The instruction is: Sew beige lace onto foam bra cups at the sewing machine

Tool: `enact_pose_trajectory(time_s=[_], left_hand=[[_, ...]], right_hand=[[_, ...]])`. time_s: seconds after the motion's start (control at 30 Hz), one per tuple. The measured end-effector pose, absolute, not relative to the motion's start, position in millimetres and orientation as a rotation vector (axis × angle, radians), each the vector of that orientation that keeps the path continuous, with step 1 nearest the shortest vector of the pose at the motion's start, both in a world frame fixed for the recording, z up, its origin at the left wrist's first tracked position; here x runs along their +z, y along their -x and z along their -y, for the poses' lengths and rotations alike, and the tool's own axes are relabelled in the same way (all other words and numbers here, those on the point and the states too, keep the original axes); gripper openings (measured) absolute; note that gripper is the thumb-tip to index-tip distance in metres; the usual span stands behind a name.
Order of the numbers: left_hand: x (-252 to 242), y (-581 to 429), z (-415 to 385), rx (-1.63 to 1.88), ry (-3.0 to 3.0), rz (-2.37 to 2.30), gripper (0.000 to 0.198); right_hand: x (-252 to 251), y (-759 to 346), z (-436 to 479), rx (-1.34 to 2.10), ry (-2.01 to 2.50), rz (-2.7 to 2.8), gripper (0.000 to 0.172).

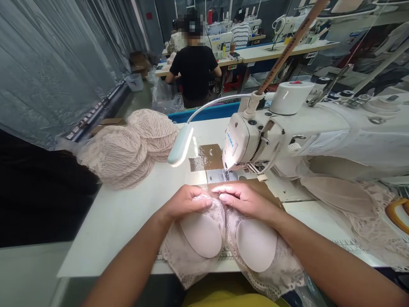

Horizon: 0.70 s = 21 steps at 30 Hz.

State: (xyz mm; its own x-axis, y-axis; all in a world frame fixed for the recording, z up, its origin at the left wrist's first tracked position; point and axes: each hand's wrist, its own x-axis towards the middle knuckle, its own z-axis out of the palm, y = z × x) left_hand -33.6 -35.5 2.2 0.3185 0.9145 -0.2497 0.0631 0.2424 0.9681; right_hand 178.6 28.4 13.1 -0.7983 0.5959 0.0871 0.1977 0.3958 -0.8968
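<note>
the left hand pinches the upper edge of a pale lace garment between thumb and fingers; the right hand, its thumb close to its fingers, holds the other half just beside it. the garment spreads below both hands, over the near edge of the desk, with one smooth oval panel under each. a ruler strip shows beneath it. just beyond the hands stands the needle end of a sewing machine, with a lit lamp to its left. well left of the hands lies a stack of lace cups; far right, more lace pieces lie beside an orange handle.
</note>
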Motion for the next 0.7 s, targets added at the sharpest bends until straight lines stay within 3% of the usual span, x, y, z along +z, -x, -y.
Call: enact_pose_trajectory(time_s=[0.33,0.7], left_hand=[[-4,30,34,0.724,-1.167,-1.012,0.026],[0,29,35,0.712,-1.202,-1.065,0.032]], right_hand=[[16,-171,-20,1.442,0.737,2.261,0.017],[11,-171,-21,1.496,0.791,2.146,0.014]])
